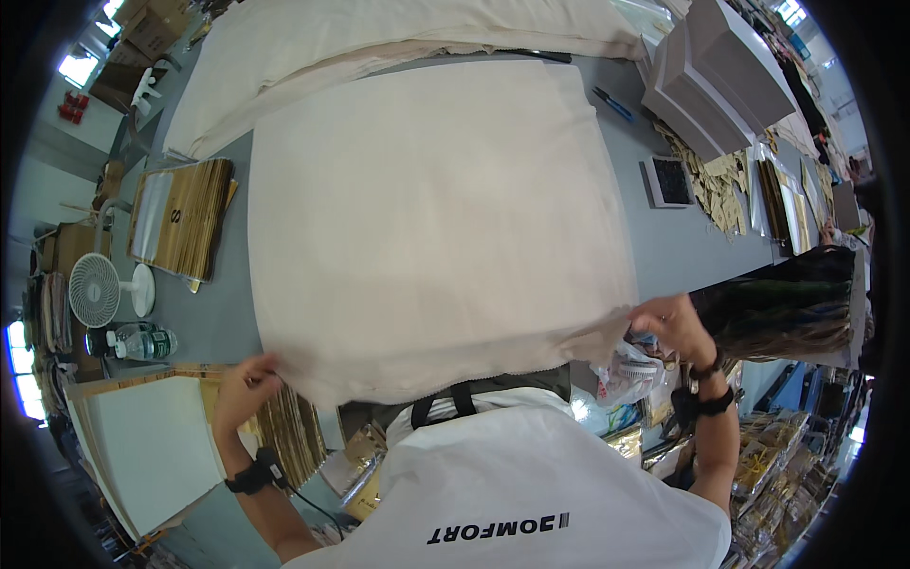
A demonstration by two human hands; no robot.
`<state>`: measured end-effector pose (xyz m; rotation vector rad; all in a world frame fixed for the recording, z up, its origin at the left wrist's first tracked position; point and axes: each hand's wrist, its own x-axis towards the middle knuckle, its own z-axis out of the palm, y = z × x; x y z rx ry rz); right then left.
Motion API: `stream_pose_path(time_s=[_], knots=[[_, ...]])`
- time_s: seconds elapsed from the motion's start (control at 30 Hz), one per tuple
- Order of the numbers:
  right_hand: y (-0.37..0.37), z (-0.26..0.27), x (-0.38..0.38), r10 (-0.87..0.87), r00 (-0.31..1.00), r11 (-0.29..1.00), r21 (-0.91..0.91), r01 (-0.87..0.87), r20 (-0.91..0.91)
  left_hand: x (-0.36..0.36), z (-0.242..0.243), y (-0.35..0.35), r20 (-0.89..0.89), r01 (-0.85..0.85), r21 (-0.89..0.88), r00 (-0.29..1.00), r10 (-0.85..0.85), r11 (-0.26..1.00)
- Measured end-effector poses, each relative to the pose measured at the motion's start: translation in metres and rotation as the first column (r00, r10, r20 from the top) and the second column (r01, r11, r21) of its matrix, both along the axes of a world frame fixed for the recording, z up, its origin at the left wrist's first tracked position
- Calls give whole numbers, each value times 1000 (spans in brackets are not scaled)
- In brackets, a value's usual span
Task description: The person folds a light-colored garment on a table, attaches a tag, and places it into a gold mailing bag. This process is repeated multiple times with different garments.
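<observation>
A large cream fabric piece [434, 213] lies spread over the grey table [682, 249], its near edge hanging toward me. My left hand [249, 387] pinches the fabric's near left corner between thumb and fingers. At the near right corner, my right hand [668, 323] grips the edge, where the cloth bunches into folds. Beyond the spread piece lies more cream fabric [398, 32], with a dark tool partly under its edge. A blue pen-like tool [613, 104] rests on the table to the right of the cloth.
Left: a stack of packaged brown sheets [181, 213], a small white fan [96, 290] and plastic bottles [146, 343]. Right: a stack of grey-white boxes [711, 78], a small open box [668, 183], paper tags [714, 185]. Below left stands an open carton [146, 448]; bagged goods [768, 462] lie below right.
</observation>
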<state>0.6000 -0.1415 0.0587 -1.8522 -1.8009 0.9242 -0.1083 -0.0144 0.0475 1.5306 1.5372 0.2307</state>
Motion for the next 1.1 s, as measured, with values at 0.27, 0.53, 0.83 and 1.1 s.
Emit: stream_pose_path(time_s=[0.27, 0.53, 0.83, 1.1], knots=[[229, -55, 34, -436, 892, 849, 382, 364, 119, 29, -48, 201, 207, -546, 48, 825, 526, 836], [375, -91, 18, -576, 766, 817, 235, 527, 285, 90, -67, 324, 415, -559, -121, 722, 553, 820], [296, -39, 9, -71, 776, 731, 497, 468, -627, 56, -39, 230, 831, -582, 344, 553, 49, 737], [138, -58, 38, -105, 989, 918, 392, 58, 100, -43, -96, 94, 10, -171, 707, 973, 232, 686]])
